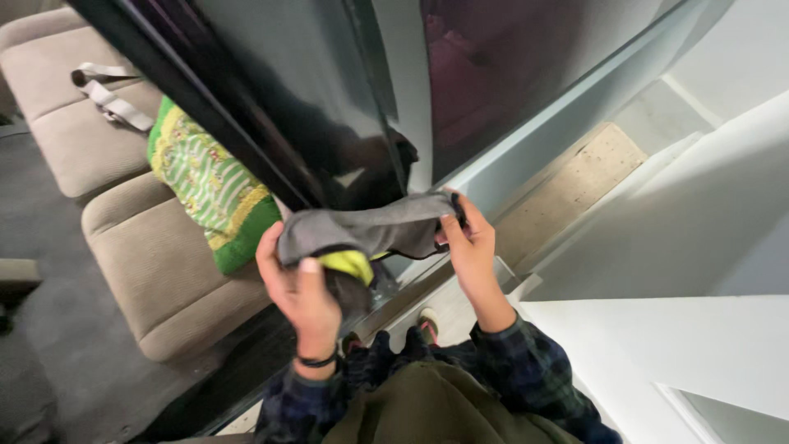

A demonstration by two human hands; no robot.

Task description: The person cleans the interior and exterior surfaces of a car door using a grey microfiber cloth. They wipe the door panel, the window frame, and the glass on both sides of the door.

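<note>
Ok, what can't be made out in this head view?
- Grey cloth: its far side and full shape, hidden by its folds and both hands.
- Left hand: fingertips, tucked behind the cloth.
- Yellow piece: what it is; mostly covered.
- Dark glossy panel: extent, cut off by the top edge.

The grey cloth hides the left hand's fingers and most of a yellow piece. The dark panel covers part of the green cushion and runs past the top edge.
</note>
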